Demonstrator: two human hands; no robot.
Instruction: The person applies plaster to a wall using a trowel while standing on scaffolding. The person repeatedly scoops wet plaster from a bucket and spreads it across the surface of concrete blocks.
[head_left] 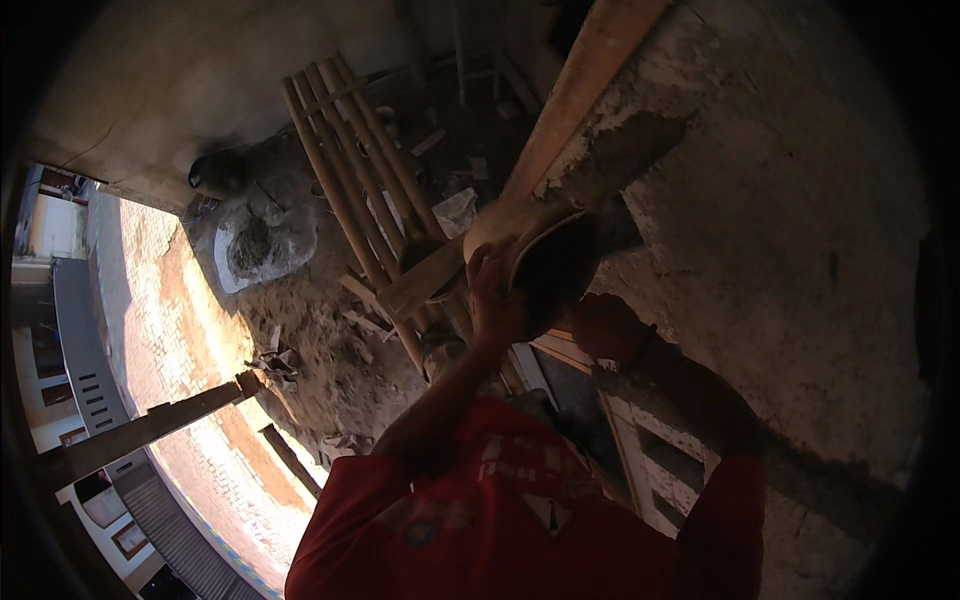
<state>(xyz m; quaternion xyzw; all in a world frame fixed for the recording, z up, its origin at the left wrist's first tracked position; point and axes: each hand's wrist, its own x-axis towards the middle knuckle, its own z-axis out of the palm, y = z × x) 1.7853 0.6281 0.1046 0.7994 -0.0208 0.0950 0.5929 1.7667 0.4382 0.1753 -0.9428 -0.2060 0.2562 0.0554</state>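
Note:
A round, bowl-like container [505,228], pale outside and dark within, is tilted so that its opening faces the wall on the right. My left hand [492,300] grips its near side, fingers wrapped up over the outer surface. Low by the opening, my right hand [606,328] is closed. What its fingers hold is lost in shadow, and so are the container's contents. Beyond the container, a long wooden plank [585,90] runs up along the wall [760,200], beside a dark damp-looking patch [635,150].
Bamboo poles [360,170] form a scaffold ahead, with a short board [425,283] across it. On the rubble-strewn ground lies a pale sheet with a heap of mix [255,245]. A wooden beam [160,425] crosses at left before sunlit paving [180,330].

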